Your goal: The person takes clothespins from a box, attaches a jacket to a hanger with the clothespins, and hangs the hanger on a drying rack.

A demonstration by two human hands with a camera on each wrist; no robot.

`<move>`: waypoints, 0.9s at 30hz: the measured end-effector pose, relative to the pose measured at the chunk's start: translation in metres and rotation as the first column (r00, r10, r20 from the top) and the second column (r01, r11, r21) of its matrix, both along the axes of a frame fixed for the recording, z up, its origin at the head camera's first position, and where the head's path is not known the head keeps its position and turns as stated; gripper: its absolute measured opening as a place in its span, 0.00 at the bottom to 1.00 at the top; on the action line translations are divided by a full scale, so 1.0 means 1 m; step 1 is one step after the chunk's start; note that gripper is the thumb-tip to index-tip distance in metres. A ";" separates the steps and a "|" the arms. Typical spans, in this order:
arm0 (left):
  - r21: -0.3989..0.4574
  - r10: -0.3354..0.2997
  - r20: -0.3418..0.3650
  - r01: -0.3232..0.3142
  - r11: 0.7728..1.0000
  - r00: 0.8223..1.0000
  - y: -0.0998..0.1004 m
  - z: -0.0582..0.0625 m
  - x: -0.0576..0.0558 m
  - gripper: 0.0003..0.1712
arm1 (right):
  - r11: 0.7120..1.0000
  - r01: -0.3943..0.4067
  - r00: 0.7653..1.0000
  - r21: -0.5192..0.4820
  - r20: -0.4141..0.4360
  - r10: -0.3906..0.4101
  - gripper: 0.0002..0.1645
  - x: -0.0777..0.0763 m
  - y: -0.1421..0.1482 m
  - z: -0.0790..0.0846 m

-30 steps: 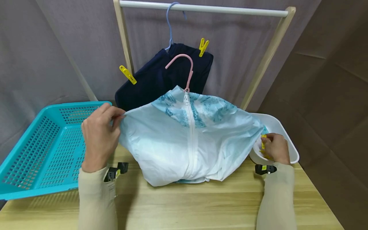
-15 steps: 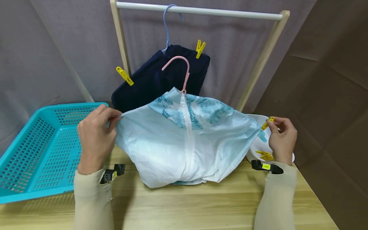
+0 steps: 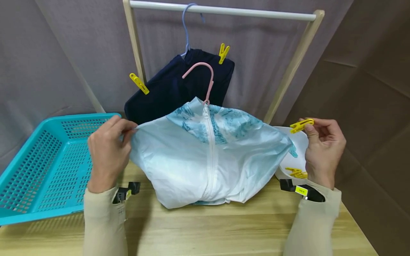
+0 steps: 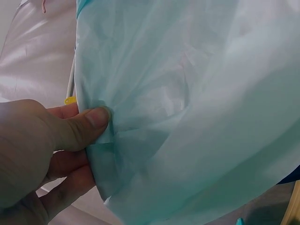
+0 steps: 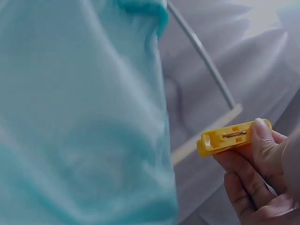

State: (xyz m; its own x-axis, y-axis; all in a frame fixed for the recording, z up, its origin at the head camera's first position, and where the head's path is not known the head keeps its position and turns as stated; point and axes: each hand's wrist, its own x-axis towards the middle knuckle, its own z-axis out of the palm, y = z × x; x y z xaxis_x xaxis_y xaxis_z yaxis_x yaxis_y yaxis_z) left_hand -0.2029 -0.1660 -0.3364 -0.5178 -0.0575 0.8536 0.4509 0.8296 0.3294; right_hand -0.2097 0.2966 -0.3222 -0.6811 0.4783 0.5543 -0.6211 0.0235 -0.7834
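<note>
A pale blue zip-up jacket (image 3: 179,156) with a patterned yoke is spread on a pink hanger (image 3: 209,76), its hook sticking up from the collar. At the jacket's left shoulder edge, my left hand (image 3: 110,153) pinches the fabric between thumb and fingers; the left wrist view shows the thumb (image 4: 96,119) on top of the cloth. Off the jacket's other end, my right hand (image 3: 325,149) pinches a yellow clothespin (image 3: 301,125) by one end. In the right wrist view the clothespin (image 5: 229,138) points toward the jacket, apart from it.
Behind stands a rack with a white rail (image 3: 224,10), where dark trousers (image 3: 166,92) hang from a blue hanger (image 3: 187,32) with yellow clothespins. A turquoise basket (image 3: 41,121) is at left. A white tub (image 3: 285,174) at right has yellow clothespins inside.
My right hand has come up out of the white tub with a yellow clothespin and moved right of the jacket's edge. My left hand keeps its pinch on the jacket.
</note>
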 end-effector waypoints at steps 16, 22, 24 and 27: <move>0.017 -0.018 -0.001 0.018 1.000 1.000 -0.001 -0.002 -0.006 0.03 | 0.991 -0.092 0.996 0.095 -0.005 0.093 0.13 -0.003 -0.039 0.009; 0.006 -0.023 -0.001 0.023 1.000 1.000 -0.001 -0.003 -0.007 0.04 | 0.975 -0.059 0.995 0.215 0.093 0.039 0.14 -0.003 -0.041 0.008; 0.005 -0.023 -0.002 0.023 1.000 1.000 -0.001 -0.003 -0.007 0.04 | 0.952 -0.031 0.990 0.305 0.140 -0.012 0.15 -0.003 -0.041 0.007; 0.018 -0.027 -0.012 0.028 0.999 1.000 -0.001 -0.004 -0.007 0.04 | 0.900 -0.009 0.980 0.436 0.181 -0.078 0.17 -0.002 -0.041 0.006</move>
